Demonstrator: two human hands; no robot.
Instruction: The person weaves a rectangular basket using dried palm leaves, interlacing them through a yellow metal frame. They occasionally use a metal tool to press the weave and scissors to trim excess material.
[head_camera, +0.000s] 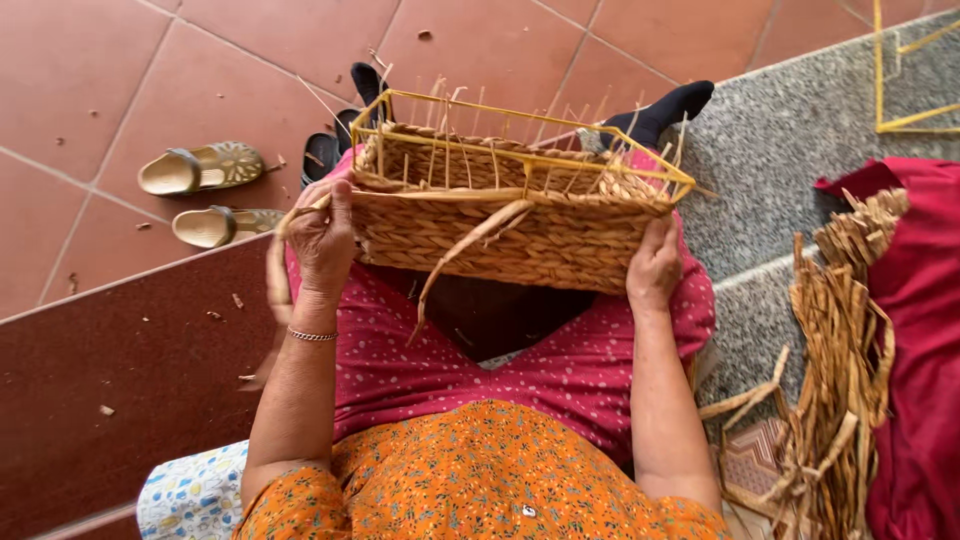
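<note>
Rectangular woven basket of tan twisted rush on a yellow wire frame (500, 215) rests on our lap, over the magenta dotted skirt (560, 370). We judge the weaving well along: the near wall is filled with tight, rope-like rows almost up to the top wire, while thin upright stakes poke above the rim, and one flat loose strand (465, 255) dangles down the near side of the basket, so the rim looks unfinished. Our left hand (322, 235) is closed on a strand at the basket's left corner; our right hand (655, 268) is wrapped around the basket's lower right corner, steadying it. Right of the basket lies a bundle of dried, ribbon-like rush leaves (835, 360) beside a red cloth (920, 300). Left of the basket, a pair of beige sandals (205, 195) sits on the terracotta tile floor (120, 80).
</note>
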